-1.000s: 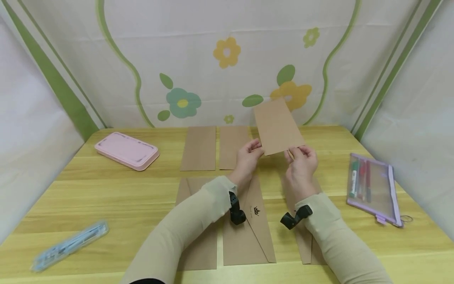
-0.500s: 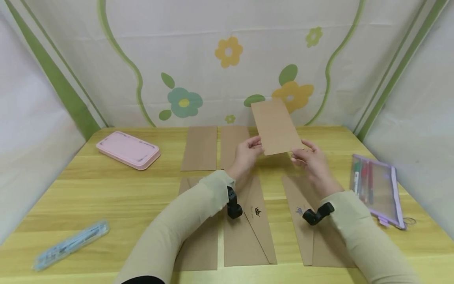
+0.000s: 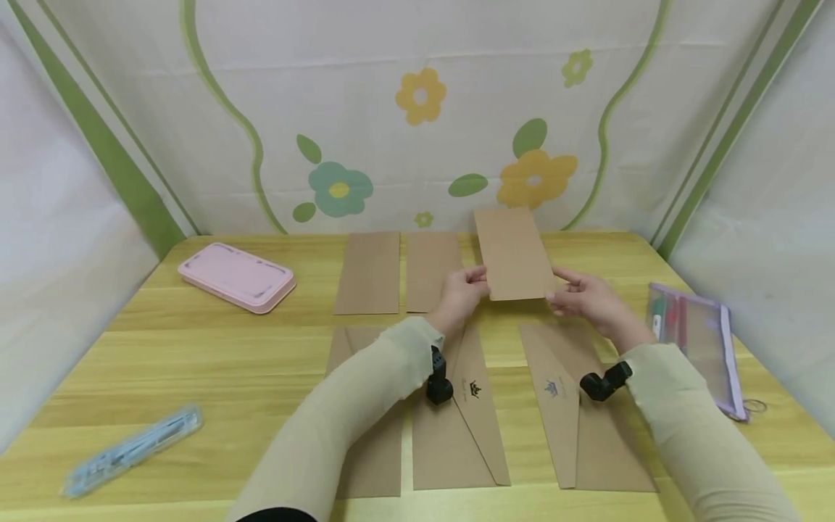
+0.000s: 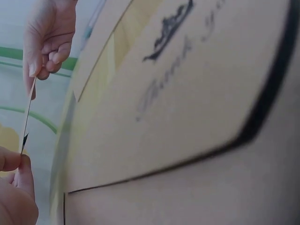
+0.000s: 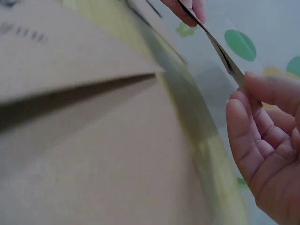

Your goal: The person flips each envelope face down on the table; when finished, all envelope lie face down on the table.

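Observation:
Both hands hold a brown kraft-paper card (image 3: 515,254) above the back of the table. My left hand (image 3: 459,297) pinches its left edge near the lower corner. At the opposite edge, the thumb and fingers of my right hand (image 3: 590,301) pinch it. Seen edge-on in the right wrist view, the card (image 5: 225,58) shows a thin dark gap between two layers. Two similar cards (image 3: 367,272) lie flat to its left, one partly behind my left hand. Below the hands lie brown envelopes, one at left (image 3: 375,464), one in the middle (image 3: 450,449) and one at right (image 3: 607,442), with crown prints on two.
A pink case (image 3: 236,275) rests at the back left of the wooden table (image 3: 261,377). A clear blue pen case (image 3: 133,451) lies at front left. To the right is a lilac-edged zip pouch (image 3: 704,348) with pens, partly behind the right forearm. A flowered cloth (image 3: 417,167) hangs behind.
The right hand has shifted from the card's bottom edge to its right edge. The card has come down toward the table, held by both hands, and the right envelope shows more.

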`<state>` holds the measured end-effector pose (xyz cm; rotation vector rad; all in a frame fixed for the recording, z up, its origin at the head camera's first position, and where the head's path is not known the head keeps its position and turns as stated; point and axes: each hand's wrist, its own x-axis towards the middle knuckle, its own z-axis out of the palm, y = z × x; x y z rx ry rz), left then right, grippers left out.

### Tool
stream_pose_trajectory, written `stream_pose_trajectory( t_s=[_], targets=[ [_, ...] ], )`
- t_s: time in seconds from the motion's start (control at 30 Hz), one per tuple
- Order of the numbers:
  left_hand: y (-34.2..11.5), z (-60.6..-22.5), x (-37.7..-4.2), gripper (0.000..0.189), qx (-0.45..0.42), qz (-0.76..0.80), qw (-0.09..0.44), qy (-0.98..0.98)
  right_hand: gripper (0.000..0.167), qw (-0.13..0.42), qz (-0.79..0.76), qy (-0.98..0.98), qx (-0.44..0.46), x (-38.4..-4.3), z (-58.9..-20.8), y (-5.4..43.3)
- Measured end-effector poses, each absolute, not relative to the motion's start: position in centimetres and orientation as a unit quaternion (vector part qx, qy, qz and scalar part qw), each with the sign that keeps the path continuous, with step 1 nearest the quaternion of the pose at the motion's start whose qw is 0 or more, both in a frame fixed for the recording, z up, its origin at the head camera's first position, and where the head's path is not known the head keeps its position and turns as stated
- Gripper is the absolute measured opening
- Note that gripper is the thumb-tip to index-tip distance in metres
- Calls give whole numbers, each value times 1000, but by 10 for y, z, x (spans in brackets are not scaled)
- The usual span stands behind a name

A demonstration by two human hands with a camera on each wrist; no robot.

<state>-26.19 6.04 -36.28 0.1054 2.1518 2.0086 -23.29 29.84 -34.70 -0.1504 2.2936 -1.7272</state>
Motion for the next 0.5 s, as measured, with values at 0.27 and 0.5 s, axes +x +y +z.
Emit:
stream_pose_trajectory(
  t_s=[0.27,0.5],
  targets=[
    [69,-374,-265,44,29,631,119,766,73,150,-573,805,-37,-235,-359,304],
    [72,-378,-264,48,23,623,143,769,70,161,-574,803,-17,-237,-365,304]
  ],
)
